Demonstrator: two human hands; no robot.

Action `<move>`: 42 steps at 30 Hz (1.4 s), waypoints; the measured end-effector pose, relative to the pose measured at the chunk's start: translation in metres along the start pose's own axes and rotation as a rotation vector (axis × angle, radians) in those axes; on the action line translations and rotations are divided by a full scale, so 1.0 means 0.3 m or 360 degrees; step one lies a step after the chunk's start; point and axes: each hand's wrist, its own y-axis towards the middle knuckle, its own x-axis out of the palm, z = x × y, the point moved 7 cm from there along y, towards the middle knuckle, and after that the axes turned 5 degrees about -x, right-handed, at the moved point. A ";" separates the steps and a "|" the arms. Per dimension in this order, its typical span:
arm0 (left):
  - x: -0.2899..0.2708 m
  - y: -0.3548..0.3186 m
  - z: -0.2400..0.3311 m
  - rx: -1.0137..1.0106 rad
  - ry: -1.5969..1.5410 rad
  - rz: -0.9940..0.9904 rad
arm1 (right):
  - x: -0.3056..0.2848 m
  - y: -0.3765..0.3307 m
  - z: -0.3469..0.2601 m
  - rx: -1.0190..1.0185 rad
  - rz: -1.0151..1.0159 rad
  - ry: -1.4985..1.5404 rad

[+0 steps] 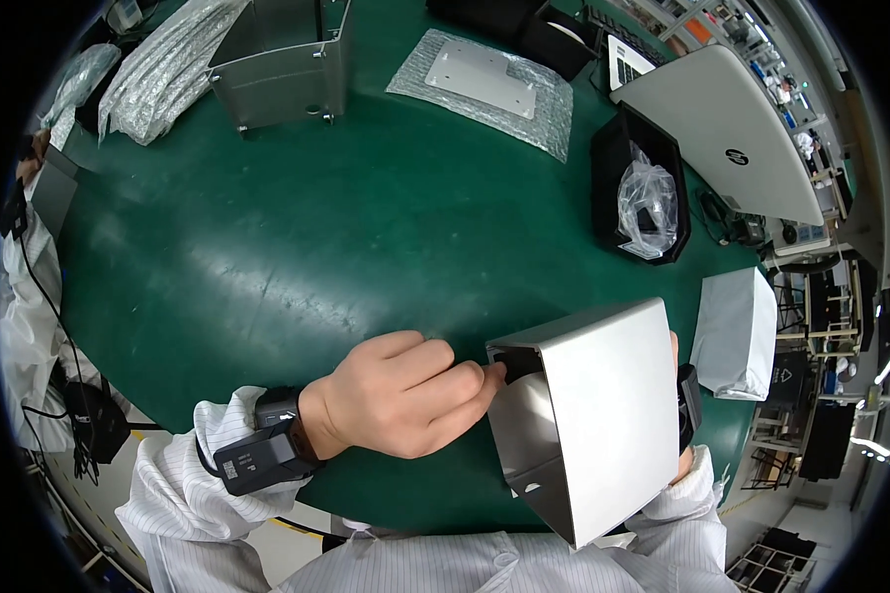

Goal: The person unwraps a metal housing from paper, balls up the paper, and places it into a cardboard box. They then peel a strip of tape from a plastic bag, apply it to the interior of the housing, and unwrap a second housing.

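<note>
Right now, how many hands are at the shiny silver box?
2: the left hand at the open end of the silver box, and the right hand by its right side, mostly hidden behind it.

Passable across the middle of the glossy green tabletop (396, 227); blocked rightward by a black rectangular plastic bin (607, 193), nearer by a silver-grey hollow metal box (615, 425).

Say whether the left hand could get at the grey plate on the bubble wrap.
Probably yes, with a stretch: only green table and bubble wrap show between the left hand and the grey plate.
</note>
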 end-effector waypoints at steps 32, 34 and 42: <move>0.031 0.004 -0.024 -0.0284 -0.0143 -0.0276 | 0.015 -0.035 0.053 0.0215 0.0113 0.0318; 0.032 0.015 -0.021 -0.0282 -0.0153 -0.0283 | 0.007 -0.040 0.062 0.0356 0.0146 0.0318; 0.032 0.035 -0.030 -0.0375 -0.0144 -0.0317 | 0.011 0.003 -0.031 0.0100 0.0091 0.0105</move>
